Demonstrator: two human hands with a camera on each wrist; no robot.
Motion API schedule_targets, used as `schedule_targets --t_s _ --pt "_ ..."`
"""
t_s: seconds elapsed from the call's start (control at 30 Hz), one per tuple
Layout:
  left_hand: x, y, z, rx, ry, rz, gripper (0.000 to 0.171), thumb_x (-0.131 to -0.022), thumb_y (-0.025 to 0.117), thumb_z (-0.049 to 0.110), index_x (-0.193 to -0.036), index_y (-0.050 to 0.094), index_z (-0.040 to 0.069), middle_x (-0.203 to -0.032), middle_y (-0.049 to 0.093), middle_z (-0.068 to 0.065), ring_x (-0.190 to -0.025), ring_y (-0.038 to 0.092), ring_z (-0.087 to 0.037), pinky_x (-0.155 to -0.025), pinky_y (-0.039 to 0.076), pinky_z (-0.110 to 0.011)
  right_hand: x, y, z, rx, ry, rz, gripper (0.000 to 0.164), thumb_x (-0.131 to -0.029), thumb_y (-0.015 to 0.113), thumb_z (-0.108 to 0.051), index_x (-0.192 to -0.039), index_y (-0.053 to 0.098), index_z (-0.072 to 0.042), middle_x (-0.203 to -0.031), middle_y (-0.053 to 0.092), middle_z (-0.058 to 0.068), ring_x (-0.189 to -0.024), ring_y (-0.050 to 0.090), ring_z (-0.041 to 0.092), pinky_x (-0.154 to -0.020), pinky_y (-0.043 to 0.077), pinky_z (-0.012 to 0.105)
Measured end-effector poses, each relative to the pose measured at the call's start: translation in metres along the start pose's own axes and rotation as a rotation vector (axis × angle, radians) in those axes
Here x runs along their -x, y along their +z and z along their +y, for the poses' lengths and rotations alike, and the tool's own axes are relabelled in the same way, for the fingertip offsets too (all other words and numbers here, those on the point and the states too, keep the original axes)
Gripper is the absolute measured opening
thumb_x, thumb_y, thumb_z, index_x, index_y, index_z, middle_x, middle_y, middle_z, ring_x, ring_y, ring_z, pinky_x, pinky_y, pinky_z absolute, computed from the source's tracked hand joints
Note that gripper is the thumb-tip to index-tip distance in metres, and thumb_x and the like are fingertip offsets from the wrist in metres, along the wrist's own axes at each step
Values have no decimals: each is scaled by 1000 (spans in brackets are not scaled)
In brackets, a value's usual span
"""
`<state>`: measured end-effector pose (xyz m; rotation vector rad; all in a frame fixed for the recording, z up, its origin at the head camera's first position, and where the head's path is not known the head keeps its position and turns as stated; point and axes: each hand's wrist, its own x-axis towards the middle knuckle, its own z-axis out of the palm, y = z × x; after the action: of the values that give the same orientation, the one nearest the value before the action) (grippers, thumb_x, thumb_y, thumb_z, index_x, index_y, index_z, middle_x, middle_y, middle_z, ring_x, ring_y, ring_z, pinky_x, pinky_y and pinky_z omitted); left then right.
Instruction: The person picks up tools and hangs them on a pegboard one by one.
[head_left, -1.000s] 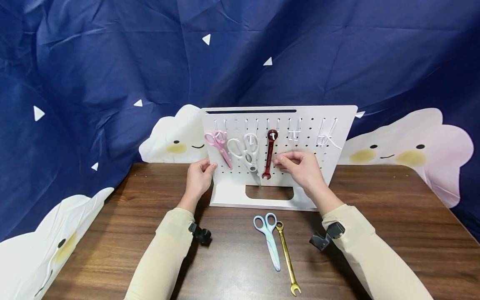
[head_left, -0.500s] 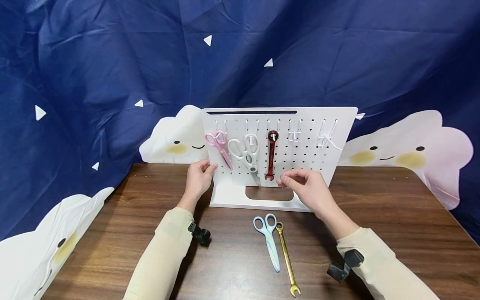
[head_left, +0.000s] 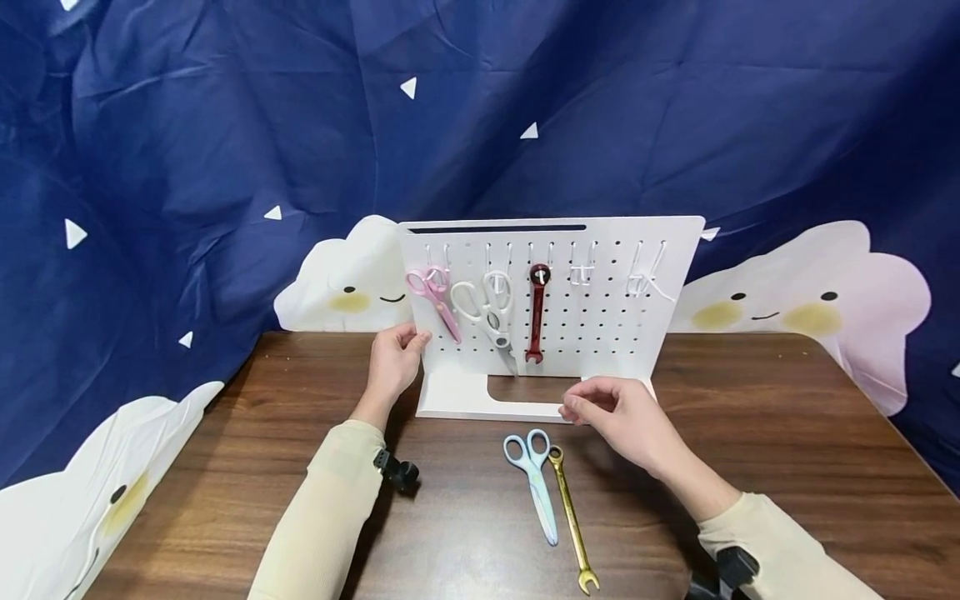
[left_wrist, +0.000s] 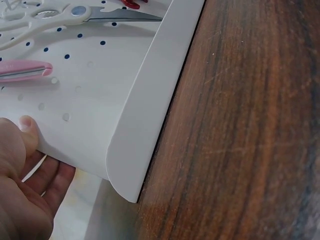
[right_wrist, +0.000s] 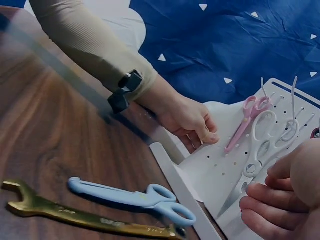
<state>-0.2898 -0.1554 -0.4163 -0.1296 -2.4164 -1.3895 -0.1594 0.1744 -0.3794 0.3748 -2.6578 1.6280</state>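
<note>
A white pegboard [head_left: 457, 396] stands on the table. My left hand [head_left: 394, 364] pinches its left edge, the thumb on the front and the fingers behind, as the left wrist view shows. Pink scissors [head_left: 438, 302], white scissors [head_left: 492, 321] and a dark red wrench [head_left: 537, 317] hang from its hooks. My right hand [head_left: 621, 419] hovers near the board's lower front edge, fingers loosely curled, with nothing seen in them. In front of the board lie light blue scissors [head_left: 537, 483] and a gold wrench [head_left: 573, 521], side by side.
To the right of the red wrench, hooks [head_left: 582, 273] and a further hook pair [head_left: 645, 279] hold no tool. A brown wooden table [head_left: 247, 475] lies under everything. Behind the board hangs a dark blue cloth [head_left: 300, 125] with white clouds and triangles.
My right hand has moved down from beside the red wrench to the board's lower front edge. The red wrench swings slightly on its hook. My left hand keeps its hold on the edge.
</note>
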Motion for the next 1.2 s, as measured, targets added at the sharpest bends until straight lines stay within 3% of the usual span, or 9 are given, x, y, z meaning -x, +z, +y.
schedule_targets --t_s 0.33,0.77,1.2 --pt "1 0 1 2 6 -8 25 -103 74 11 -83 73 -4 -58 49 8 -61 41 -12 -58 32 -25 12 -1 3 -22 -21 -55 17 -103 70 -7 -111 75 8 -94 82 15 -83 78 15 -79 65 34" --pt "2 -2 0 10 12 -9 24 -103 73 12 -84 75 -3 -57 49 9 -60 41 -11 -57 31 -25 24 3 5 -35 7 -109 17 -103 70 -8 -109 74 8 -91 80 14 -75 75 15 -72 64 32" --pt "1 -1 0 1 16 -5 25 -103 73 12 -83 73 -3 -57 50 8 -60 41 -12 -58 32 -26 41 13 17 -119 59 -173 19 -104 68 -7 -109 71 11 -85 76 15 -67 71 14 -61 63 34"
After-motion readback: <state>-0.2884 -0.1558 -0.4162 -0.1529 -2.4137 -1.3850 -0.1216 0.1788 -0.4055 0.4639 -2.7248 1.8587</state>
